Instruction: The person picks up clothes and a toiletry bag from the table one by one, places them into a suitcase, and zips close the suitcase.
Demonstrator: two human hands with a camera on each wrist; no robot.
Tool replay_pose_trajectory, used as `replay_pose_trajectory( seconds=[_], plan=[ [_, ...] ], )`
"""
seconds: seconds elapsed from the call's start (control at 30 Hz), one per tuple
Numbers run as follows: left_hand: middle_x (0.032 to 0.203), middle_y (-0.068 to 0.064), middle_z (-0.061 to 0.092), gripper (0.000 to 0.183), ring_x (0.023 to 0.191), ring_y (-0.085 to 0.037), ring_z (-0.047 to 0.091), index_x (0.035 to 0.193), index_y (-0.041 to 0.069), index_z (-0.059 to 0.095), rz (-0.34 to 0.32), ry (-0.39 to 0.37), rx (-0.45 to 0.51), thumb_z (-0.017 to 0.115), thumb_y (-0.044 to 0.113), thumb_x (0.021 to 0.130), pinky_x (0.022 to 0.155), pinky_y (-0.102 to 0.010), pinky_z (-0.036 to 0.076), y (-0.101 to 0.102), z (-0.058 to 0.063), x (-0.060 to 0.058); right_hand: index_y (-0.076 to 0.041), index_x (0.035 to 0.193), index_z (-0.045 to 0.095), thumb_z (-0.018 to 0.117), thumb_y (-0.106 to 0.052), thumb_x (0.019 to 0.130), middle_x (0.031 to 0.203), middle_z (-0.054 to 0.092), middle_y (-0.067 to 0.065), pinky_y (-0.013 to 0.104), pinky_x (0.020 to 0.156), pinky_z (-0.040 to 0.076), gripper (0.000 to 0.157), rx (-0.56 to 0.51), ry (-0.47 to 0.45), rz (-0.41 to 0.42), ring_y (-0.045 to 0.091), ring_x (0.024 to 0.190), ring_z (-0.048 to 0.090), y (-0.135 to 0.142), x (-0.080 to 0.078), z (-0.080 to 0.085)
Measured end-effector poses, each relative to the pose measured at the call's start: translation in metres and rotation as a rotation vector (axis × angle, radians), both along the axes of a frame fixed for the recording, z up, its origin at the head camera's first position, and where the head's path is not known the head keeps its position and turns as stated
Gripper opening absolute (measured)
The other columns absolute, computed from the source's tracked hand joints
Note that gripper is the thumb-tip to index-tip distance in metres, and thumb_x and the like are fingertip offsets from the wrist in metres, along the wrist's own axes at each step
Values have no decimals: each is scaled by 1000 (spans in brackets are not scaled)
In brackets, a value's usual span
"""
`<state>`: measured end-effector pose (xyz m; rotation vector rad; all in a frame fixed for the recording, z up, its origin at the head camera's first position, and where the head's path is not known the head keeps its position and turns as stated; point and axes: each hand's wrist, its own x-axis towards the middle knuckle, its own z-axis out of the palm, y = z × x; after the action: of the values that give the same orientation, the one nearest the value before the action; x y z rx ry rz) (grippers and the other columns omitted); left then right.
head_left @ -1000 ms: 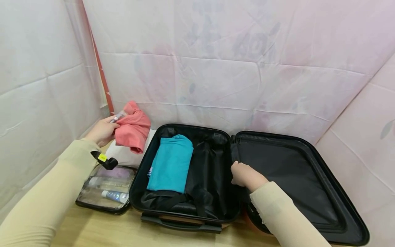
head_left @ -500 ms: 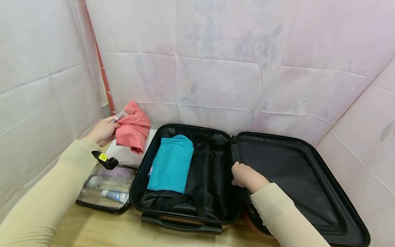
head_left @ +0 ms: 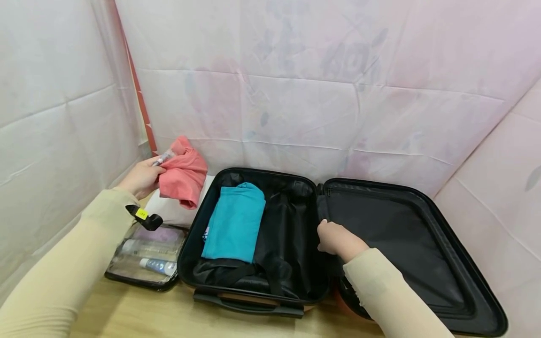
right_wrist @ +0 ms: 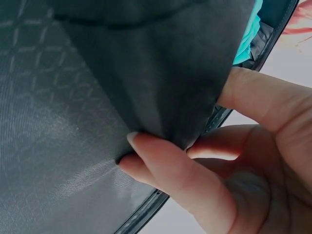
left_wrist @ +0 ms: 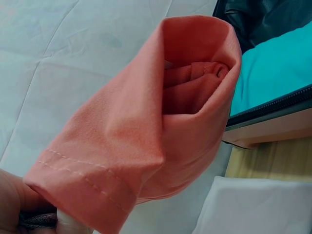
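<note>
My left hand (head_left: 142, 179) grips a coral-pink folded garment (head_left: 184, 174) above the left rear of the table. In the left wrist view the garment (left_wrist: 195, 131) hangs loosely rolled, with stitching along its hem. A small clear item with a label (head_left: 164, 157) shows between that hand and the cloth; its kind is unclear. At the hinge of an open black suitcase (head_left: 291, 234), my right hand (head_left: 339, 241) pinches the black lining (right_wrist: 161, 73) between thumb and fingers. A folded teal garment (head_left: 236, 224) lies in the left part of the suitcase base.
Left of the suitcase lies a clear toiletry pouch (head_left: 148, 277) holding a blue-and-white tube (head_left: 158, 266) and bottles. Behind it rests a white folded item (head_left: 171, 210). The suitcase lid (head_left: 393, 244) lies open to the right. Light printed sheets (head_left: 296, 112) wall the table.
</note>
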<state>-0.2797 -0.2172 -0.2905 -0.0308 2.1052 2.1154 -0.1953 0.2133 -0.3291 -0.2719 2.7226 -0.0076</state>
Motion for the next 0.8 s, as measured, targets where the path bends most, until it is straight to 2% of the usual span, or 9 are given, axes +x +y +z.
replay_pose_trajectory(
  seconds=[0.2,0.33,0.67,0.8],
  plan=[
    [83,2,49,51,59,-5,48,135,4,17,-2,12,23,33,-2,86,50,-19,42,2,1,0,21,120,27,59,-10,77,105,47,33,37,65,42,62,3,-11,17,32,80,54,1,0,-1],
    [83,2,49,52,59,-5,49,135,4,18,0,15,42,33,-3,86,51,-19,42,3,1,0,21,121,26,59,-10,78,104,47,32,36,63,42,62,-7,-11,13,30,77,54,1,0,-2],
    [105,-5,38,53,67,-4,50,136,9,13,-10,0,13,32,0,88,56,-19,43,0,1,2,20,122,24,59,-10,78,107,47,31,34,62,41,63,-24,-15,4,27,74,54,0,2,3],
    [108,-7,36,53,67,-4,49,137,10,13,-6,-11,-12,32,2,88,56,-19,43,0,1,1,20,122,25,59,-10,78,107,47,31,35,62,42,63,-25,-14,8,28,74,54,0,2,2]
  ],
)
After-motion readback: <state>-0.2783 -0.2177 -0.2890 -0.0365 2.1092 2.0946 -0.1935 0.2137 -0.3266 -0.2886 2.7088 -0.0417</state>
